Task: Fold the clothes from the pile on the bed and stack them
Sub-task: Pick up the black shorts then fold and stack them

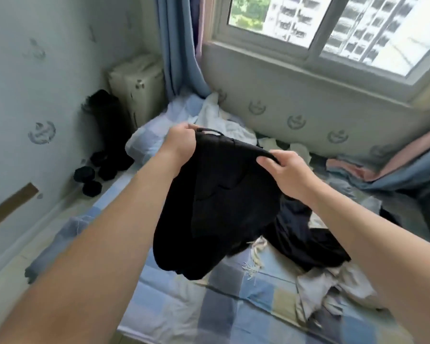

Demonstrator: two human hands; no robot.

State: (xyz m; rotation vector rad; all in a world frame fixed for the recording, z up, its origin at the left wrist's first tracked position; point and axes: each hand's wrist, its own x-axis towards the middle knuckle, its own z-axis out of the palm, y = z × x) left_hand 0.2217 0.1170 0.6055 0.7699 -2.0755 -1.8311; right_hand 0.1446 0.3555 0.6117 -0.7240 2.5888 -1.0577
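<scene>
A black garment [218, 204] hangs in the air over the bed [184, 311], held up by its top edge. My left hand [182, 142] grips the left end of that edge. My right hand [286, 170] pinches the right end, thumb on the near side. The cloth droops down to just above the checked blue sheet. Below it on the right lies a dark garment [305, 242], and pale crumpled clothes [333, 289] lie at the near right. More white clothes [221, 122] lie at the far end of the bed.
A window with a sill runs along the wall on the bed's far side. A blue curtain [179, 50] hangs in the corner beside a cream box [137, 85]. Black dumbbells [94, 175] sit on the floor at the left. A pink and blue blanket [392, 167] is bunched at the right.
</scene>
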